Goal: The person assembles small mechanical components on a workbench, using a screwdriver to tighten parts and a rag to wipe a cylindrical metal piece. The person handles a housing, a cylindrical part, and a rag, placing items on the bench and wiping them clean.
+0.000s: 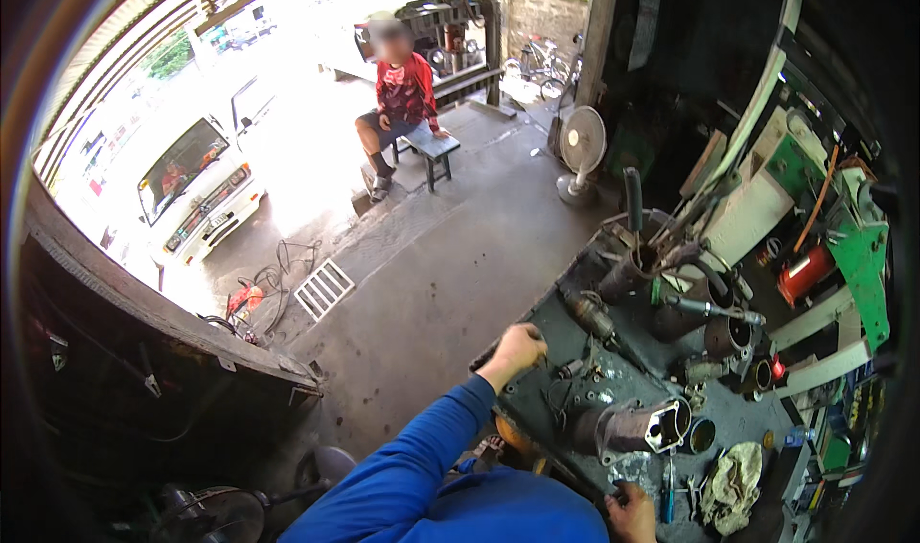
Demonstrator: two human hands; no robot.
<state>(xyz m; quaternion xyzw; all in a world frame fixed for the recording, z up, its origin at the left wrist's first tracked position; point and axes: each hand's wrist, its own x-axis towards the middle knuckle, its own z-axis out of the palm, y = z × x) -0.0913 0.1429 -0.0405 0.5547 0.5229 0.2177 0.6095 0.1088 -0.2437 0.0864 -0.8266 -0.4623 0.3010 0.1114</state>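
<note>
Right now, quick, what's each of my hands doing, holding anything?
Left hand: resting on the far edge of the workbench, fingers curled; whether it grips anything cannot be told.
Right hand: at the bench's near edge, fingers curled; any grip cannot be told.

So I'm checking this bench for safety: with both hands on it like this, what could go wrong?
The left hand rests at the workbench edge amid loose small parts, which it could knock to the floor. The metal cylinder housing lies on its side near the front and might roll. The right hand sits close to a blue-handled tool, easy to snag.
</note>
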